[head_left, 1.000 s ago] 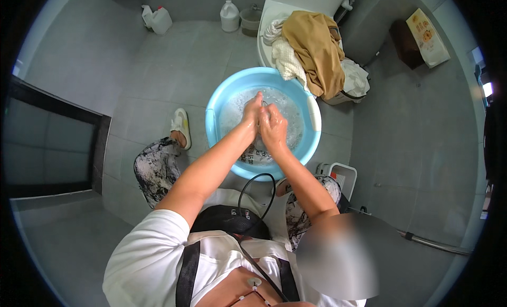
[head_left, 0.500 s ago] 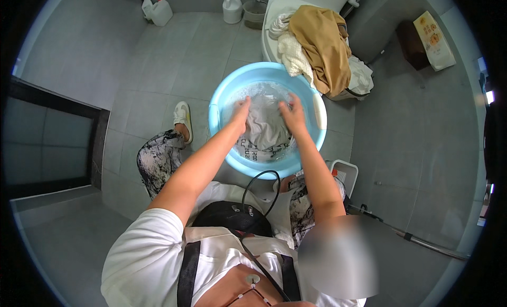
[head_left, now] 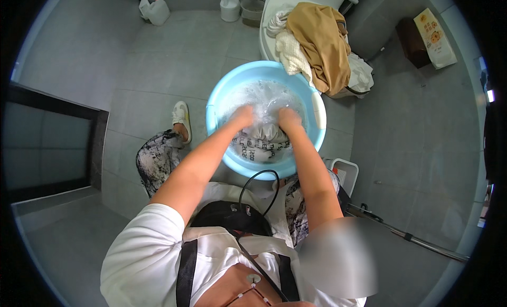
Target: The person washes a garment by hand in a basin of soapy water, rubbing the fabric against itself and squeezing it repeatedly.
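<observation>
In a light blue round basin of sudsy water, a wet light grey garment with black print on its near part is bunched up. My left hand is closed on the left side of the cloth, at the water's surface. Closed on the opposite side is my right hand, knuckles upward. The fingertips of both hands are hidden in suds and cloth. Foam and small splashes cover the far half of the water.
A tan garment and a cream knit are piled on the white toilet, the knit reaching the basin's rim. White jugs stand along the far wall. A black cable loops before me. A tissue pack is on the right.
Both hands have closed from a spread pose and come slightly nearer to me. The garment is now bunched nearer my side, and the water is churned with more foam.
</observation>
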A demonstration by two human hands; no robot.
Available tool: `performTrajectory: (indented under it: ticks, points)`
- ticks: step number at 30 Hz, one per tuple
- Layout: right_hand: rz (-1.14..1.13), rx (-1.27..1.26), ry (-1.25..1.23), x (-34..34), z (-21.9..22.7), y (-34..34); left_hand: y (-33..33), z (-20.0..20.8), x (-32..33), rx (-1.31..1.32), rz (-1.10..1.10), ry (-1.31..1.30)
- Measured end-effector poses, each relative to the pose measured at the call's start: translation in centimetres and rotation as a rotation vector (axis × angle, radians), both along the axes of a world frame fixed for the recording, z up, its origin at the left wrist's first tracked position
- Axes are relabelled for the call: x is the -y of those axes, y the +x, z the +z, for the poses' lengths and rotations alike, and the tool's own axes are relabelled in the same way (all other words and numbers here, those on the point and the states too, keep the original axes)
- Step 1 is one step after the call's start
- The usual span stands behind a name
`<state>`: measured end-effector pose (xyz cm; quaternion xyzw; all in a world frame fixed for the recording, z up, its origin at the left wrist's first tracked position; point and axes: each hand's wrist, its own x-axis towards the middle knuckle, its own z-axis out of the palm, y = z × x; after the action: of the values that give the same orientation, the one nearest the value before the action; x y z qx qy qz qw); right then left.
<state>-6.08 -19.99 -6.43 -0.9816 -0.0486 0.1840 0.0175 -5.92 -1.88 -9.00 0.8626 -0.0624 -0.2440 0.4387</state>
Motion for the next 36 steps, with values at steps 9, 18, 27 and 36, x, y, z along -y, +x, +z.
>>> performTrajectory:
  ticks: [9, 18, 27, 36]
  points:
    - [-0.546, -0.294, 1.439, -1.4, 10.4, -0.8, 0.6, 5.3, -0.3, -0.549, 0.653, -1.349]
    - [-0.428, 0.182, 1.413, -1.4, 9.8, -0.2, 0.8, 8.3, 0.2, -0.717, 0.660, -1.452]
    - [0.219, 0.543, 0.857, -7.6, 11.5, -4.7, -0.3, 9.3, 1.8, -0.694, 0.489, -1.378]
    - [-0.121, 0.779, 0.991, -7.2, 10.0, -2.9, 0.5, 7.7, 4.0, -0.735, 0.710, -1.428]
